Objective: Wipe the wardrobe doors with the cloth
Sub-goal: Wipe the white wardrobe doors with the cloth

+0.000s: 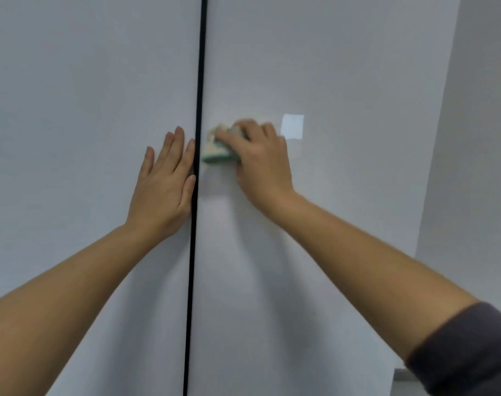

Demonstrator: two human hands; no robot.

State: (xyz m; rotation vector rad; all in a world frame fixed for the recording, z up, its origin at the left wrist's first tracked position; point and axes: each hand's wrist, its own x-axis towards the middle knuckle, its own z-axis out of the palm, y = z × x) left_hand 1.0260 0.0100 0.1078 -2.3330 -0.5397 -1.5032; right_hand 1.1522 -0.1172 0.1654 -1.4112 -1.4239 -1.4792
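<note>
Two plain white wardrobe doors fill the frame, the left door (86, 110) and the right door (343, 224), split by a thin black gap (196, 195). Left hand (163, 184) lies flat, fingers straight, on the left door just beside the gap. Right hand (260, 158) presses a bunched cream-and-teal cloth (215, 151) against the right door at mid-frame — fingers curled over it.

A: Any writing to read on the doors (86, 110)?
B: None, no label or number shows on either.
A: And the pale patch (292, 126) on the right one?
B: Blank, as far as it shows. The cloth (215, 151) is blurred, so no print can be read there.
</note>
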